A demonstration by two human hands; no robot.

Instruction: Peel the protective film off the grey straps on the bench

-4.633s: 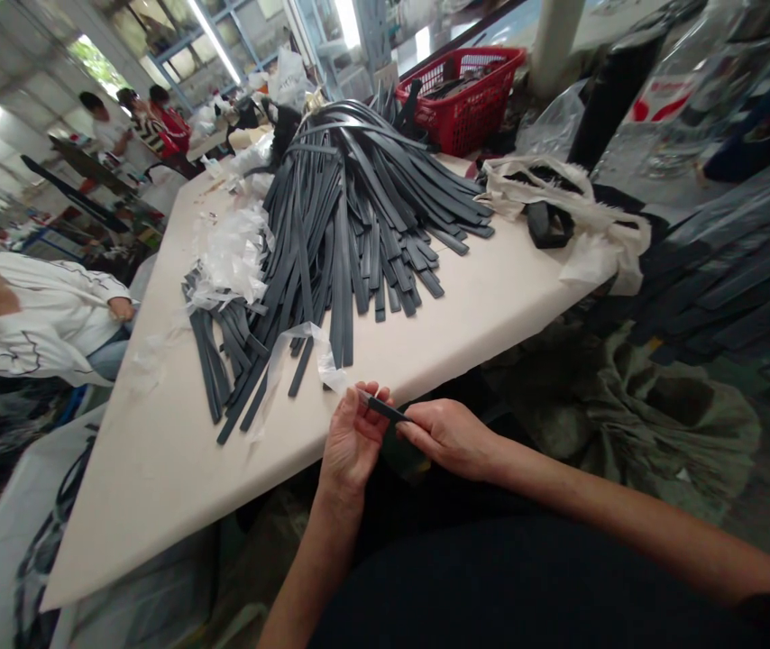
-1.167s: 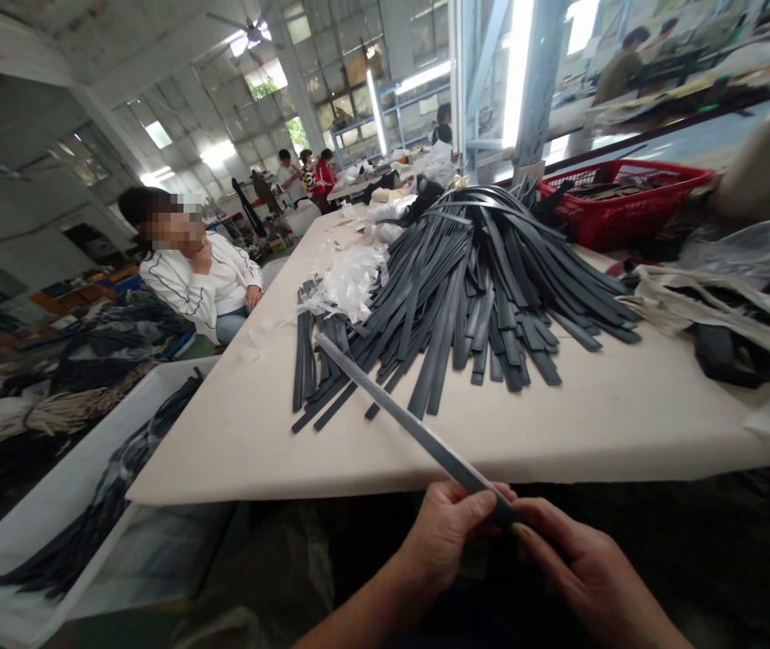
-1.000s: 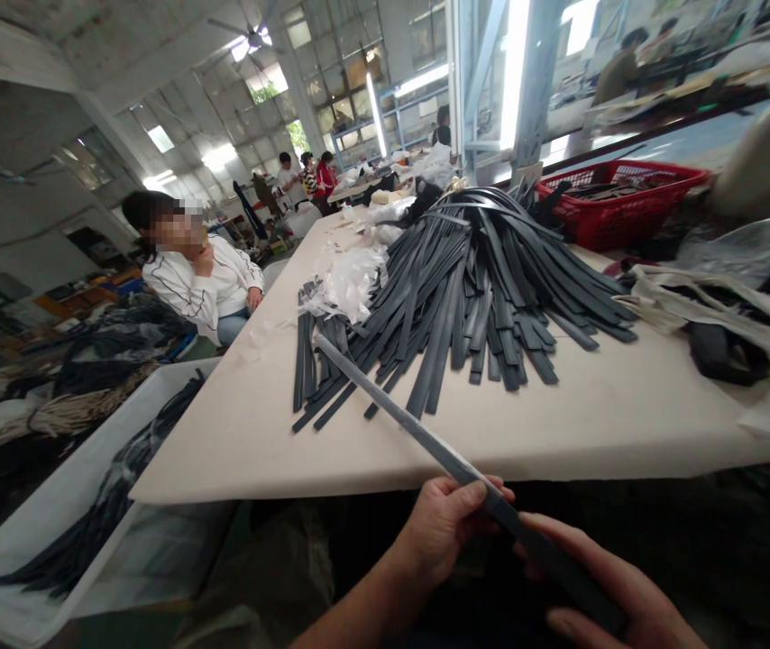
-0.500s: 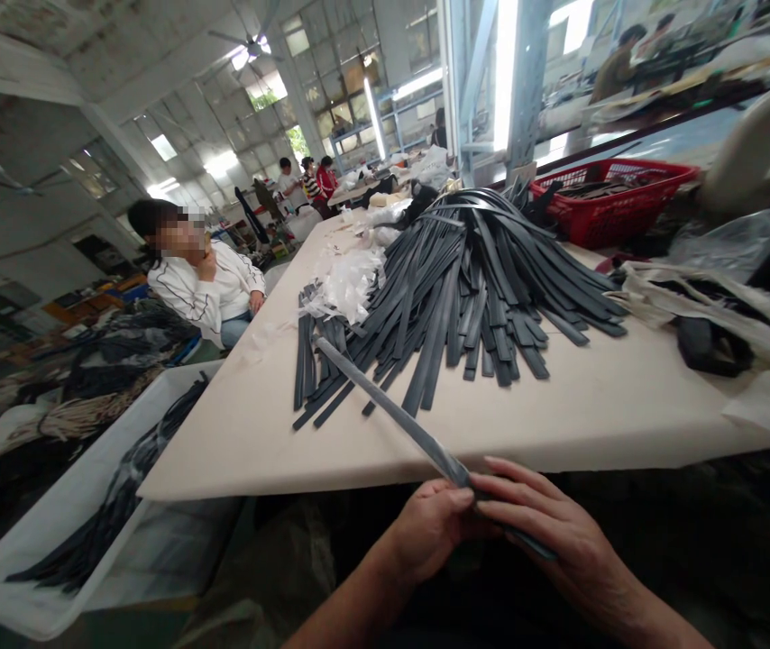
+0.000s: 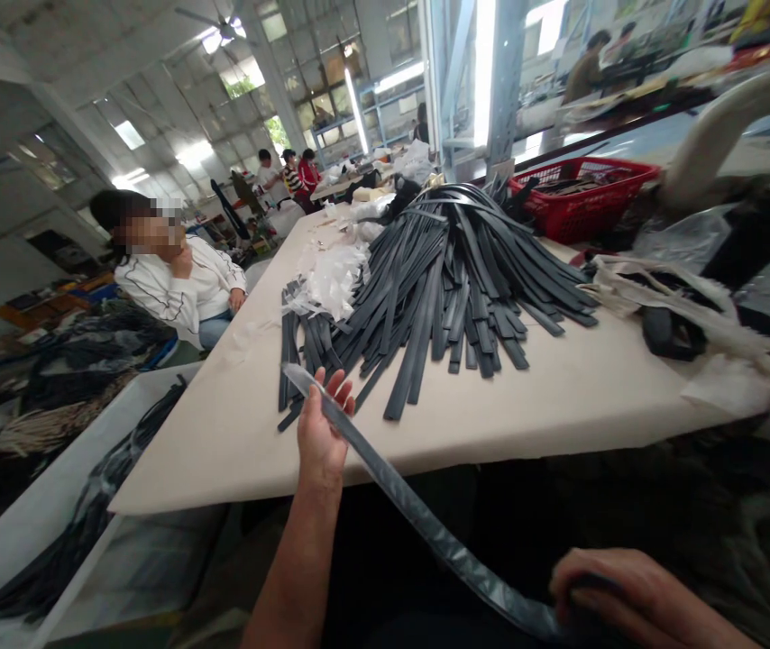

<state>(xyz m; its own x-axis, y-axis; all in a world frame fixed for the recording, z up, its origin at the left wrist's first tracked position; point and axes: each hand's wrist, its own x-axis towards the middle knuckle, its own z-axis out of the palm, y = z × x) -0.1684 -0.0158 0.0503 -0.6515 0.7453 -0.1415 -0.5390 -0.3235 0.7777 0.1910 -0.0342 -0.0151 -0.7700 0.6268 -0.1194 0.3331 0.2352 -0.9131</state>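
Observation:
A long dark grey strap (image 5: 412,509), flat and shiny, slants from above the table edge down toward my lap at lower right. Near its upper end my left hand (image 5: 324,428) holds it, with the strap lying across between thumb and curled fingers. My right hand (image 5: 618,586), slightly blurred, is closed around the lower end. Beyond my hands a large heap of similar dark straps (image 5: 453,270) fans out over the cream-coloured table (image 5: 547,397), their loose ends pointing toward me.
Crumpled clear plastic (image 5: 337,279) lies left of the heap. A red basket (image 5: 581,203) stands behind it on the right, with a whitish plastic bag (image 5: 689,306) nearer. At left are a white bin (image 5: 74,505) holding dark straps and a seated person (image 5: 188,279) in white.
My left hand has moved up and left along the strap to near its far end. My right hand has moved down and right, so the strap now stretches between them.

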